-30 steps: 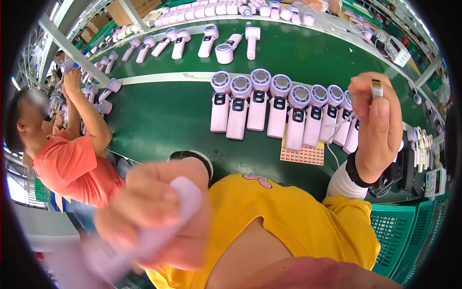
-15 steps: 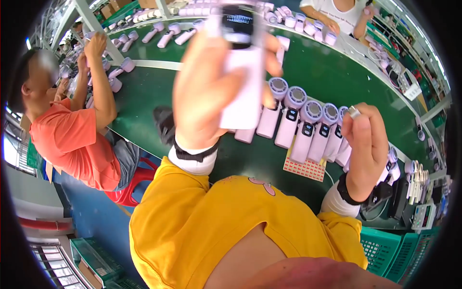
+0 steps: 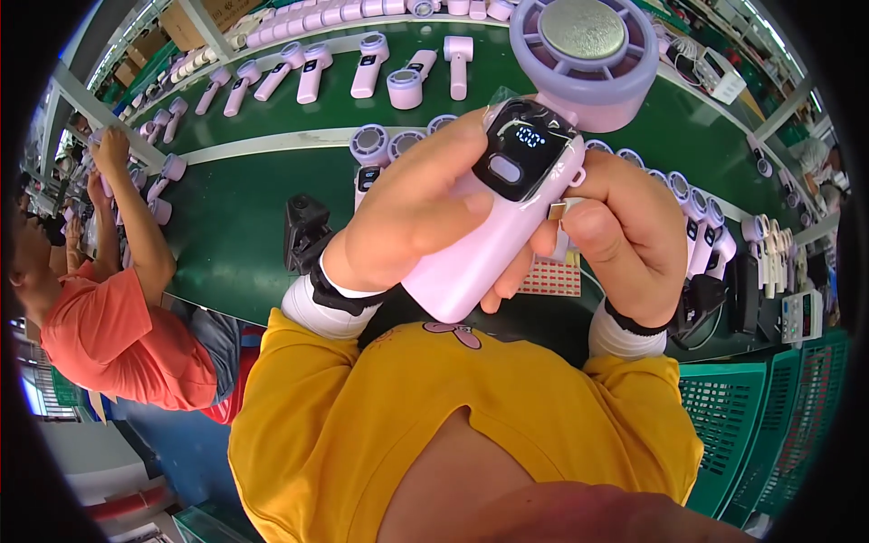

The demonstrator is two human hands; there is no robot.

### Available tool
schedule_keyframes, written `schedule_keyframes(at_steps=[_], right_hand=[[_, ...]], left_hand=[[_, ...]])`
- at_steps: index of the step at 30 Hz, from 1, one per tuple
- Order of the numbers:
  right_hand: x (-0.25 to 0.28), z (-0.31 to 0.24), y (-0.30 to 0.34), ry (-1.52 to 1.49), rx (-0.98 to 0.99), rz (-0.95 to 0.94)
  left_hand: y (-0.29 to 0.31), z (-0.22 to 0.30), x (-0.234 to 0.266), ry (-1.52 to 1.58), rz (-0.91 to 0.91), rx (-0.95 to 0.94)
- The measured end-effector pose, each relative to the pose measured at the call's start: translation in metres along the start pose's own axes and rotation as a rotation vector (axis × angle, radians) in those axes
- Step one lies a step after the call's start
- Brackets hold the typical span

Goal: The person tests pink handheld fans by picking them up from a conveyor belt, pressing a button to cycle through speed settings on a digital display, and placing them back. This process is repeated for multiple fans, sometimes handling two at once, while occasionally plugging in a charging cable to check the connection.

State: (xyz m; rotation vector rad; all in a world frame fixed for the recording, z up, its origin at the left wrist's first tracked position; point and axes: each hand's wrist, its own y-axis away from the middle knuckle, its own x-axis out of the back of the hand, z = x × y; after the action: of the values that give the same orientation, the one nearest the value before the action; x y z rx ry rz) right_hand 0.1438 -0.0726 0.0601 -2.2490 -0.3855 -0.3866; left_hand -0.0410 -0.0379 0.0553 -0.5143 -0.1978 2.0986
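My left hand (image 3: 398, 204) is closed round the handle of a pale pink handheld fan (image 3: 462, 258), tilted with its lilac round head (image 3: 584, 36) up and to the right. A lit display (image 3: 528, 136) and an oval button show on the fan's black panel, with clear film peeling at its upper corner. Between thumb and fingers my right hand (image 3: 629, 235) pinches a small metal USB plug (image 3: 557, 211). That plug is beside the fan's right edge, just below a small loop. Whether it touches the fan I cannot tell.
Similar fans (image 3: 403, 145) lie in a row behind my hands; more lie on the far green bench (image 3: 262, 176). A red-patterned sheet (image 3: 552, 279) lies below the fan. Left is a black device (image 3: 306, 231) and a seated person in an orange shirt (image 3: 127, 344). Green baskets (image 3: 724, 416) stand right.
The fan has come down and tilted right in my left hand, its display now sharp. My right hand has moved left with the plug to the fan's side. The view has shifted.
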Motion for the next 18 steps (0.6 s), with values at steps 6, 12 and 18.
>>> schedule_keyframes(at_steps=[6,12,18], right_hand=[[0.007,0.005,0.005,0.335,-0.083,0.047],[0.008,0.009,0.007,0.216,0.022,0.114],[0.014,0.002,0.006,0.077,-0.043,-0.007]], left_hand=[[0.0,-0.009,0.001,-0.225,-0.04,-0.07],[-0.002,-0.022,-0.01,-0.181,0.063,-0.17],[0.001,-0.023,-0.005,-0.118,0.033,-0.192]])
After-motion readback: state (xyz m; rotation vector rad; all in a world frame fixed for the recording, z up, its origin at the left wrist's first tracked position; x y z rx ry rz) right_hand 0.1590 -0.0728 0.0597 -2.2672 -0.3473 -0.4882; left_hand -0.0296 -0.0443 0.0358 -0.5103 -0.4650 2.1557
